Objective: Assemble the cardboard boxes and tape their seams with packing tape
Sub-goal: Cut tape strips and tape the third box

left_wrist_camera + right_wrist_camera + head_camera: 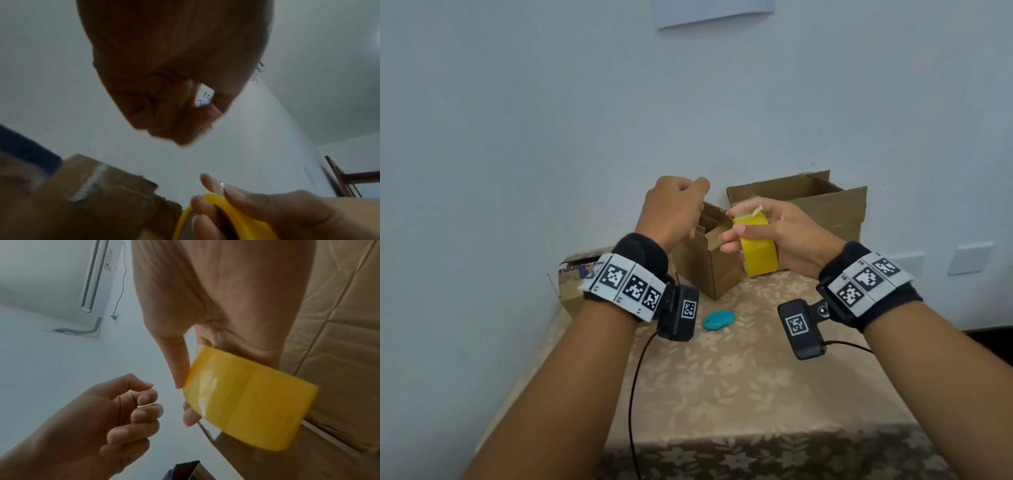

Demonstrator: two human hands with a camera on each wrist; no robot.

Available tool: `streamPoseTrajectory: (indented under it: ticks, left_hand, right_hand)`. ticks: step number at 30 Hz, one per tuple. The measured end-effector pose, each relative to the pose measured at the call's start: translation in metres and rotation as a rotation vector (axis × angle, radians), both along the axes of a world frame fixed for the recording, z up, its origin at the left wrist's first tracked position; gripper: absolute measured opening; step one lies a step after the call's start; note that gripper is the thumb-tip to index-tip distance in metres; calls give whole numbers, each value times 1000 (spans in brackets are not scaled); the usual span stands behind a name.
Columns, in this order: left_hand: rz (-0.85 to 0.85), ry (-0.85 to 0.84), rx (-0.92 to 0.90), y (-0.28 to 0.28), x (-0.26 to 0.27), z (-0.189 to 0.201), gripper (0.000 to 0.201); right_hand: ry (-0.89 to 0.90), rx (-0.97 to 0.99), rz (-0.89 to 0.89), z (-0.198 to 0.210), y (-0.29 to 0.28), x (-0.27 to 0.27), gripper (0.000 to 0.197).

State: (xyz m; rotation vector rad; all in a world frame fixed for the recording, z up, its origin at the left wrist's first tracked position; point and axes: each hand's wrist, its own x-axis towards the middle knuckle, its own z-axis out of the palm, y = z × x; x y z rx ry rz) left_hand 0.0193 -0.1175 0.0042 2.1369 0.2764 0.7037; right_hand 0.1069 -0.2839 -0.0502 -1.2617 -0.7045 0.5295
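Observation:
My right hand [791, 233] grips a yellow roll of packing tape [758, 253], held upright above the table's far side. A crumpled loose tape end sticks up from the top of the roll by the fingertips. The right wrist view shows the roll [246, 402] between thumb and fingers. My left hand [674, 205] is raised left of the roll, fingers curled into a loose fist, thumb against the index finger [144, 395], with nothing visible in it. A small open cardboard box [709, 267] stands behind both hands. A bigger open box [825, 202] stands behind the roll.
A third, printed cardboard box [575, 277] lies at the table's far left corner. A small teal oval object [719, 319] rests on the flowered tablecloth [722, 394]. A black cable [633, 394] hangs from my left wrist. The wall is close behind the boxes.

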Motion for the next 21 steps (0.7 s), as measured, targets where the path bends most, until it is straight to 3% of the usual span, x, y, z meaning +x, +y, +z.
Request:
streamPoseTrajectory:
  ticks: [5, 7, 10, 13, 15, 18, 21]
  left_hand:
    - [-224, 503, 56, -1, -7, -10, 38]
    - [-247, 578, 100, 1, -1, -21, 47]
    - [-257, 639, 184, 6, 7, -33, 24]
    - [-273, 708, 446, 5, 12, -41, 12]
    - [-270, 796, 640, -1, 14, -50, 20]
    - [-294, 971, 737, -10, 19, -68, 42]
    - [-295, 1028, 821, -11, 22, -77, 53]
  right_hand:
    - [18, 45, -67, -9, 4, 0, 32]
    - [10, 43, -78, -11, 6, 0, 33]
    - [14, 40, -70, -13, 9, 0, 33]
    - [15, 33, -65, -14, 10, 1, 35]
    - [6, 40, -59, -14, 11, 1, 38]
    - [-27, 41, -38, -15, 12, -1, 42]
    - [-69, 25, -15, -15, 12, -2, 44]
